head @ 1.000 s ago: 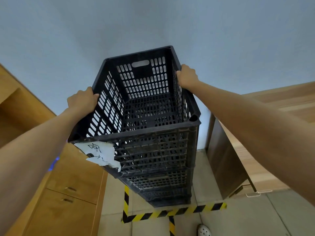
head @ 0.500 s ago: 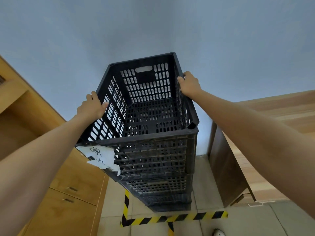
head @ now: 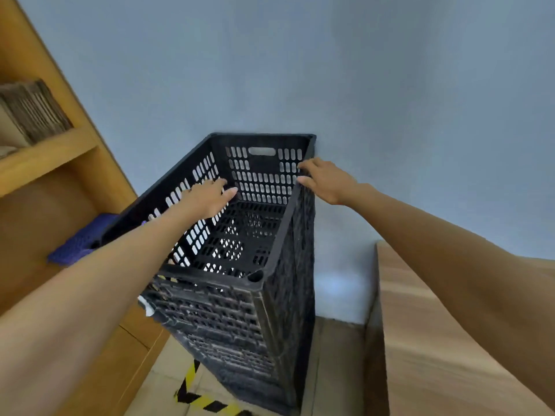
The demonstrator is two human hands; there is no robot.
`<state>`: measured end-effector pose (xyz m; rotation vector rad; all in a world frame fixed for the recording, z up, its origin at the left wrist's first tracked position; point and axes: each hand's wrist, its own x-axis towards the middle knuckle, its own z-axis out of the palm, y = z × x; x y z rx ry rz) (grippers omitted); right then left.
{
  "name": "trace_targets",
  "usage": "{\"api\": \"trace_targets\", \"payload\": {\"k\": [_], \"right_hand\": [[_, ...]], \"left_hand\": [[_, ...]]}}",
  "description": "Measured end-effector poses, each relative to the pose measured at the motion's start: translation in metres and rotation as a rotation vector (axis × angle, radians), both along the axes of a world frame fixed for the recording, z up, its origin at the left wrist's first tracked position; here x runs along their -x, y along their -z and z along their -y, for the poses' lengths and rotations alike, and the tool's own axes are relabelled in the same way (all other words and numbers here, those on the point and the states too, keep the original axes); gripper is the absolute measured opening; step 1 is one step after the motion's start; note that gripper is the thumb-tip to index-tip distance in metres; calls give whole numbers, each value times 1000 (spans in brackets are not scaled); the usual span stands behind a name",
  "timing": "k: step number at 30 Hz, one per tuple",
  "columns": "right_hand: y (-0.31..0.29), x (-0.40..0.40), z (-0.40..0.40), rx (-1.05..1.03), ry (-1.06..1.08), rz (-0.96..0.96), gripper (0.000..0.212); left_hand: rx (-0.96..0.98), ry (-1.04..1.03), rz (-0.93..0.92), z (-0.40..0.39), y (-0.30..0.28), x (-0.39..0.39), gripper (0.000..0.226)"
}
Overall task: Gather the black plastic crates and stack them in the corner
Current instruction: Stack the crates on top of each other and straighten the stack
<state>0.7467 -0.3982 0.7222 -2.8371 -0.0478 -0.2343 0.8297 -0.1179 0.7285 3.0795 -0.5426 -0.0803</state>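
Note:
A tall stack of black slotted plastic crates [head: 228, 331] stands on the floor against the blue-grey wall. The top crate [head: 258, 172] sits squarely on the stack and is empty inside. My left hand [head: 207, 199] hovers over the crate's left side with fingers straight, gripping nothing. My right hand [head: 326, 181] lies at the right rim near the far corner, fingers relaxed and just touching the edge. A torn white paper label [head: 147, 307] hangs on the near side, mostly hidden by my left arm.
A wooden shelf unit [head: 45, 157] with cardboard [head: 30, 112] and a purple basket [head: 81, 238] stands close on the left. A wooden desk [head: 435, 340] stands close on the right. Yellow-black tape [head: 204, 397] marks the floor below the stack.
Both hands gripped the top crate's side rims before; now they have let go. The left hand moved inward over the crate, and the crate sits lower in view on the stack.

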Motion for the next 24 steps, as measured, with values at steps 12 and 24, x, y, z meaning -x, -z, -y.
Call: {"api": "trace_targets", "payload": {"k": [12,24], "right_hand": [[-21,-27,20,345,-322,-115,60],[10,-11,0,112,-227,-145,59]], "left_hand": [[292,-146,-501,71,-20,118,85],[144,-318,149,106,21,181,73]]}}
